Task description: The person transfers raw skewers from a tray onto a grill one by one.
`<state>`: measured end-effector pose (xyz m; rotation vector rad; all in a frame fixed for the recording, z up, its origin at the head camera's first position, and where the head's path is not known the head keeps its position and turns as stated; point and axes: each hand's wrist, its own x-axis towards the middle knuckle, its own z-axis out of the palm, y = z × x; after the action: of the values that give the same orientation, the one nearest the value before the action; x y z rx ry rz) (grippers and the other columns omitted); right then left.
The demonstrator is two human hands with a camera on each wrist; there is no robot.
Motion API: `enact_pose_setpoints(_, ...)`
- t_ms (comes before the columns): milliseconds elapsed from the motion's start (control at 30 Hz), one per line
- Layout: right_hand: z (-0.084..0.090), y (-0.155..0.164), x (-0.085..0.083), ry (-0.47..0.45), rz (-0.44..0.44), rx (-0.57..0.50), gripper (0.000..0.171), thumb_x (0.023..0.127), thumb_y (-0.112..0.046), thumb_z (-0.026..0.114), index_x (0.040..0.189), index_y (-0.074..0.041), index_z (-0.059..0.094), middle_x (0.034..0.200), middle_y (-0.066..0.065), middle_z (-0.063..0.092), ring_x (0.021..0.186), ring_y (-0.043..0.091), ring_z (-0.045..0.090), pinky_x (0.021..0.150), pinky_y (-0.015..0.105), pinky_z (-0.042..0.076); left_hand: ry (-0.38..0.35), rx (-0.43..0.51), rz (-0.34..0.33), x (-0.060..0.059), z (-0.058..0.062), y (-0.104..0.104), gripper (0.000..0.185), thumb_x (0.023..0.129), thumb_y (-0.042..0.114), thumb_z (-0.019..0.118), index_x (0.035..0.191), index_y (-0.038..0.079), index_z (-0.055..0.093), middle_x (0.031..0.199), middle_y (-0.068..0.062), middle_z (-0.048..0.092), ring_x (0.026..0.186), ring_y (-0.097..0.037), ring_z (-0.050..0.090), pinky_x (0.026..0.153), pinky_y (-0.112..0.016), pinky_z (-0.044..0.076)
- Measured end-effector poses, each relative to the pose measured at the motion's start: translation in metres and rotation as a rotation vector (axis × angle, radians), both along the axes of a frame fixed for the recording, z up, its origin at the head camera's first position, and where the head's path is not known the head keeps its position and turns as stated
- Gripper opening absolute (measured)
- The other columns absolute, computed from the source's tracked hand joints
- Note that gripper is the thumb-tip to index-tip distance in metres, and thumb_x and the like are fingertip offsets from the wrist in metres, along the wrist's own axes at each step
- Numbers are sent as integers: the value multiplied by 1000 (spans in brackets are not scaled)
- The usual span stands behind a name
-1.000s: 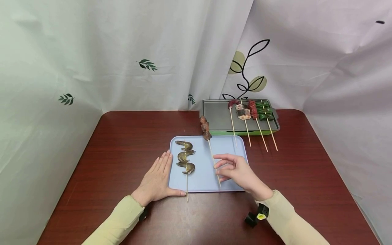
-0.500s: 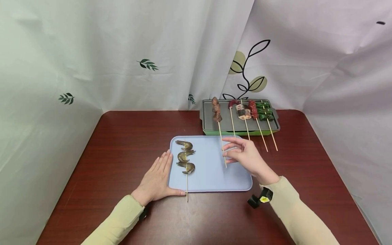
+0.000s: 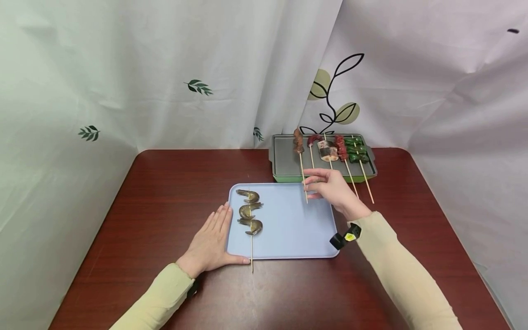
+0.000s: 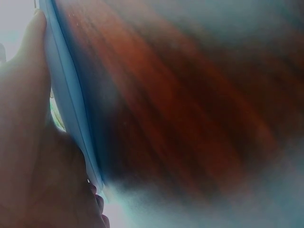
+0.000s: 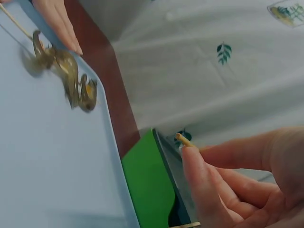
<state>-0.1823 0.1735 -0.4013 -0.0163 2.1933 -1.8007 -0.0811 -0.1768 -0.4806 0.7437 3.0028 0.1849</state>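
My right hand [image 3: 330,189] pinches the wooden stick of a brown meat skewer [image 3: 299,141], whose chunks are over the left half of the grill pan [image 3: 283,160]. In the right wrist view the stick's end [image 5: 183,139] pokes out between thumb and fingers. My left hand [image 3: 210,240] lies with straight fingers along the left edge of a light blue tray [image 3: 293,229], its thumb by the front edge. On that tray rests a shrimp skewer [image 3: 250,211], stick overhanging the front. The left wrist view shows the hand [image 4: 28,133] against the tray's side [image 4: 71,99].
The pan's right side holds a dark red curled skewer [image 3: 314,139], a fish-slice skewer [image 3: 327,151], a red meat skewer [image 3: 340,147] and a green pepper skewer [image 3: 356,150], sticks pointing forward. A white curtain [image 3: 231,55] hangs behind the brown table [image 3: 173,183].
My right hand has carried the meat skewer away from me and slightly right, from above the tray to the grill pan. The left hand, tray and shrimp skewer have stayed put.
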Motion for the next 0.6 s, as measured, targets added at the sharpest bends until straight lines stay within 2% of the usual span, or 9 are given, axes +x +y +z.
enact_pose_setpoints(100,-1,0,-7,-32,-11,11,47,95,7,65,141,4,56,119,32,63,99,33,70,75,37,61,3,5,-1,0,0,0,142,68,95,54,156,-11,22,165,-27,15,152,-37,17,122,-46,18)
enact_pose_setpoints(233,-2,0,-14,-72,-24,22,48,95,8,64,142,6,54,120,32,62,103,36,68,75,34,61,10,12,-3,0,-1,-1,142,68,95,54,156,-12,22,164,-27,16,151,-37,18,122,-47,19)
enact_pose_setpoints(367,-1,0,-18,-93,-27,31,49,94,9,65,142,7,53,121,30,62,100,32,69,75,32,61,24,25,-6,0,-2,-1,142,68,94,56,155,-12,23,164,-28,17,151,-38,20,121,-47,20)
enact_pose_setpoints(600,2,0,-18,-99,-31,58,49,93,9,66,141,8,54,109,20,68,92,25,70,72,30,61,19,17,-1,0,-2,-1,143,68,95,54,156,-12,22,164,-27,16,151,-37,19,121,-47,19)
